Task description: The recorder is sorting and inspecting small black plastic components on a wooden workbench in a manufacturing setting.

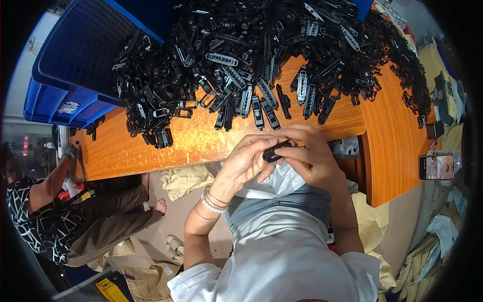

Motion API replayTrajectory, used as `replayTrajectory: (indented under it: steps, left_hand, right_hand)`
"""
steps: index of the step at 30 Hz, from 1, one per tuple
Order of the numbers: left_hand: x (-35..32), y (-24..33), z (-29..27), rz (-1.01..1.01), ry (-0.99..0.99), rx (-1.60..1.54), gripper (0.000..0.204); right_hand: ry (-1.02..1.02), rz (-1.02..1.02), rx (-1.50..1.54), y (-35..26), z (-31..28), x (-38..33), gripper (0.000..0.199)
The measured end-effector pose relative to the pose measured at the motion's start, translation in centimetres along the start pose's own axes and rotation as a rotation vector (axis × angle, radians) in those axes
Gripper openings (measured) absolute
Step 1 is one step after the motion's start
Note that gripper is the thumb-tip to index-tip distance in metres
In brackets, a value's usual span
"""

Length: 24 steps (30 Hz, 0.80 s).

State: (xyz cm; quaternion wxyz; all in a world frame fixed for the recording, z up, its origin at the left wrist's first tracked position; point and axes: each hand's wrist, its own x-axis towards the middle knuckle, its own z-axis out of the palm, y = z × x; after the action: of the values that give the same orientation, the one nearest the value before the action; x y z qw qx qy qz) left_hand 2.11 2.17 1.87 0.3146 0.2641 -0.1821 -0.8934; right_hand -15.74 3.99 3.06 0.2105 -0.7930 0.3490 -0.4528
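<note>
My left hand (pixel 246 162) and my right hand (pixel 308 153) meet just in front of the near edge of the wooden table (pixel 201 138), both gripping one small black plastic part (pixel 275 151) between the fingertips. Bracelets ring my left wrist. A big heap of similar black plastic parts (pixel 251 55) covers the far side of the table, with several long ribbed pieces lying closest to my hands. A grey-white bag (pixel 282 183) rests on my lap beneath the hands.
A blue plastic crate (pixel 70 75) stands at the table's left end. Another person in a patterned top (pixel 35 221) sits at the left. A phone with a lit screen (pixel 435 166) lies on the table's right wing. Yellowish bags litter the floor.
</note>
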Motion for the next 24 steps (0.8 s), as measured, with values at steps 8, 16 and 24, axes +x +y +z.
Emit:
replayTrajectory:
  steps: [8,16,24]
  left_hand:
    - [4.6,1.9,0.9,0.413,0.225,1.072,0.01]
    - [15.7,5.1,1.5,1.047,0.565,1.967,0.008]
    - [20.7,5.6,3.1,0.951,0.655,2.293,0.013]
  right_hand:
    - [0.406,0.332,0.442,2.5,-1.4,-5.1,0.016]
    - [0.532,0.566,0.543,2.4,-0.9,-5.6,0.015]
    - [0.508,0.651,0.537,2.1,-0.3,-6.3,0.012]
